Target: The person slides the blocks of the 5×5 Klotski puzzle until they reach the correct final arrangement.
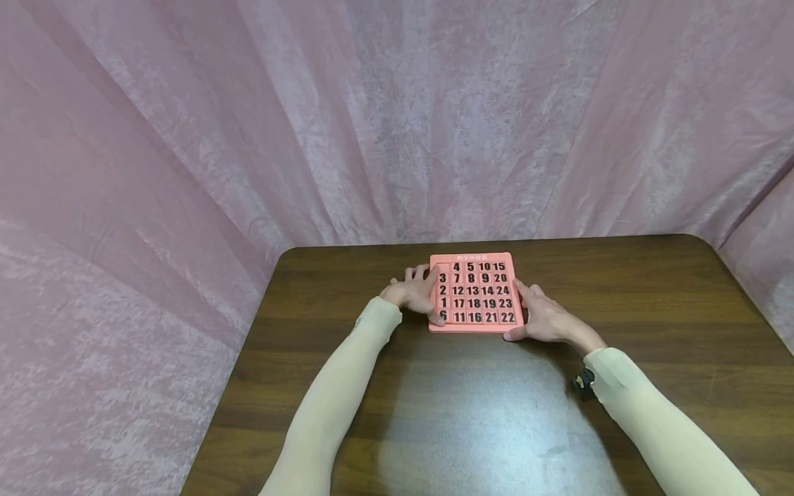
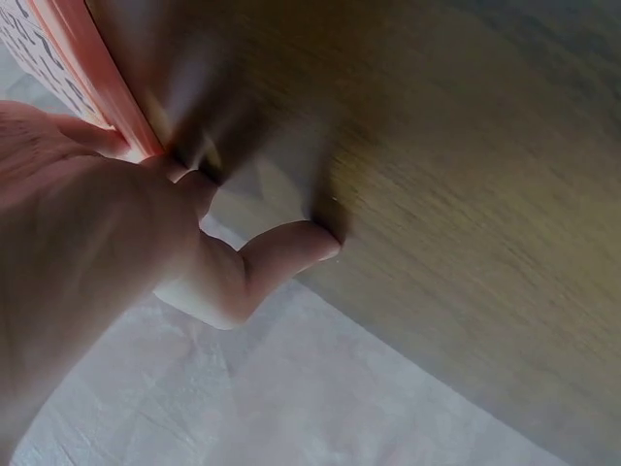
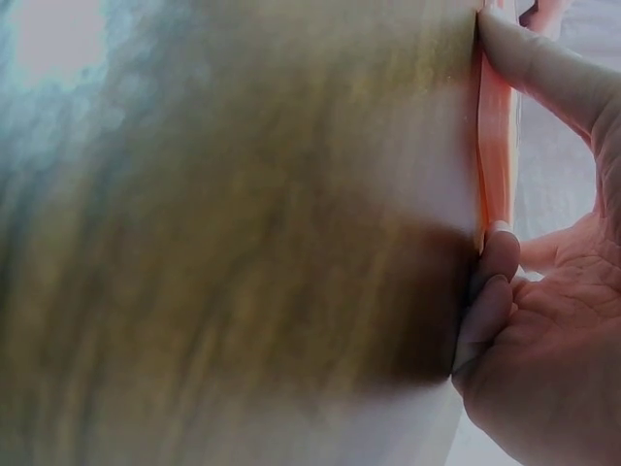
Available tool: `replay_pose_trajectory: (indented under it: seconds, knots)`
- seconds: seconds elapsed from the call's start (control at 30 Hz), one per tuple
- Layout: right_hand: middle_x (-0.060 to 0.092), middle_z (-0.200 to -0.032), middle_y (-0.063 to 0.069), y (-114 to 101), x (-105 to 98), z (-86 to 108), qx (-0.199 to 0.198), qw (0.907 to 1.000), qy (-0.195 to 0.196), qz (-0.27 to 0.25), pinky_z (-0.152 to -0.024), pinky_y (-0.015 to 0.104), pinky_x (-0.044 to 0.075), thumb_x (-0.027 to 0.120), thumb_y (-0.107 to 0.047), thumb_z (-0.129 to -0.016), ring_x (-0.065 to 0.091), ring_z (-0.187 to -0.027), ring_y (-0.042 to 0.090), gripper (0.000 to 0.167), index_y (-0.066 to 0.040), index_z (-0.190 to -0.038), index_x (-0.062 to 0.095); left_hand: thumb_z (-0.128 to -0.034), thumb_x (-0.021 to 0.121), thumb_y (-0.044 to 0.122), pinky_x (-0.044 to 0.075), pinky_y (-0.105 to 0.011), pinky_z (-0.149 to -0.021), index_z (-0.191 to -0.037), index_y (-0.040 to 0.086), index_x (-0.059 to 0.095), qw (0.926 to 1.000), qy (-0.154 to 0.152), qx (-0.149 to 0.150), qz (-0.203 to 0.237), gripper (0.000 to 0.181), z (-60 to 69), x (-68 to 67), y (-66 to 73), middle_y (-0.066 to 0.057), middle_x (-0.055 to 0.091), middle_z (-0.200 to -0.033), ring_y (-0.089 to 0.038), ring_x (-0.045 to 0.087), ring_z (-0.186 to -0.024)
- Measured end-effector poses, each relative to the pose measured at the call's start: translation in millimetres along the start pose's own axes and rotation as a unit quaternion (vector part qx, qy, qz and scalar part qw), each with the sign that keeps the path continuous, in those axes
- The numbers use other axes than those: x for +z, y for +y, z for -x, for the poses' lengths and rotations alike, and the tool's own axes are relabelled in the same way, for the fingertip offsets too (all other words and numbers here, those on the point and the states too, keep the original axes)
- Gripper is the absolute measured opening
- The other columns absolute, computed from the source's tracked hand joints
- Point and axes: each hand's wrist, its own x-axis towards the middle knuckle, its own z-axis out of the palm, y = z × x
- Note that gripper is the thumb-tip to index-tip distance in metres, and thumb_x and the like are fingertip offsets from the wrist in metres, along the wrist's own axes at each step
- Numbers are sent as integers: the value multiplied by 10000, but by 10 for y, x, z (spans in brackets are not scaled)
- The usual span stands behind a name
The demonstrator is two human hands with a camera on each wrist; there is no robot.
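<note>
A pink sliding number puzzle [image 1: 477, 257] lies flat near the table's back edge, its square tiles printed with black numbers. The slot at its top left corner holds no tile. My left hand [image 1: 415, 293] spreads over the left side, thumb on the tile marked 6 and index finger near the vacant slot. At the lower right corner my right hand [image 1: 546, 320] holds the frame, thumb at the front edge and index finger along the right side. The right wrist view shows that hand's other fingers [image 3: 490, 316] folded close to the tabletop.
The puzzle rests on a dark brown wooden table [image 1: 335, 275] with rounded back corners. Pink velvety curtains [image 1: 434, 138] hang behind it and at both sides. A dark device [image 1: 583, 382] sits at the right wrist, beside a pale sleeve [image 1: 651, 413].
</note>
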Motion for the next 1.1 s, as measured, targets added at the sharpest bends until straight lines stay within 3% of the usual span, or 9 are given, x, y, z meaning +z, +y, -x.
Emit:
replay_pose_trajectory:
  seconds: [0.2, 0.43, 0.67, 0.83, 0.97, 1.1]
  knots:
    - [521, -1293, 248, -4, -3, 3, 44, 10000, -3, -32, -926, 416, 480, 978, -364, -786, 590, -1072, 303, 1350, 29, -1737, 105, -864, 882, 544, 201, -704, -1297, -1777, 221, -60, 9997, 103, -189, -100, 1351, -39, 28, 10, -42, 25, -1855, -351, 97, -1688]
    - [518, -1281, 249, -3, 6, 2, 70, 10000, -36, -22, -906, 395, 472, 979, -364, -784, 579, -1059, 302, 1359, 33, -1737, 96, -861, 888, 546, 213, -725, -1287, -1781, 200, -1, 9996, 243, -115, 11, 1326, -45, 42, -28, -60, 73, -1846, -370, 128, -1680]
    - [527, -1269, 244, -2, -3, 0, 62, 10000, 16, 10, -880, 374, 457, 981, -367, -780, 562, -1022, 286, 1359, 39, -1735, 104, -971, 767, 556, 187, -703, -1305, -1778, 249, -58, 9993, 115, -348, -97, 1193, -97, 40, 8, -8, 5, -1855, -327, 96, -1688]
    - [530, -1271, 247, -1, -13, -9, 25, 10000, 37, 34, -887, 376, 460, 983, -366, -777, 570, -1024, 283, 1356, 38, -1734, 111, -1027, 690, 542, 178, -719, -1313, -1780, 241, -47, 9992, 165, -351, -97, 1095, -105, 41, 6, -14, -4, -1859, -326, 92, -1702]
    - [534, -1243, 235, 1, -7, -20, 16, 10000, 62, 64, -870, 376, 462, 985, -372, -771, 557, -993, 275, 1357, 40, -1732, 120, -966, 756, 580, 201, -741, -1290, -1781, 219, -28, 9997, 217, -125, -79, 1187, -63, 44, -17, -56, 29, -1853, -361, 119, -1682]
    - [545, -1249, 230, 15, 13, -20, -29, 10000, 58, 7, -921, 407, 487, 974, -395, -784, 586, -1022, 271, 1343, 48, -1729, 127, -842, 876, 618, 223, -746, -1290, -1781, 186, -19, 9996, 153, 56, -240, 1368, -11, 38, -39, -89, 35, -1854, -380, 135, -1679]
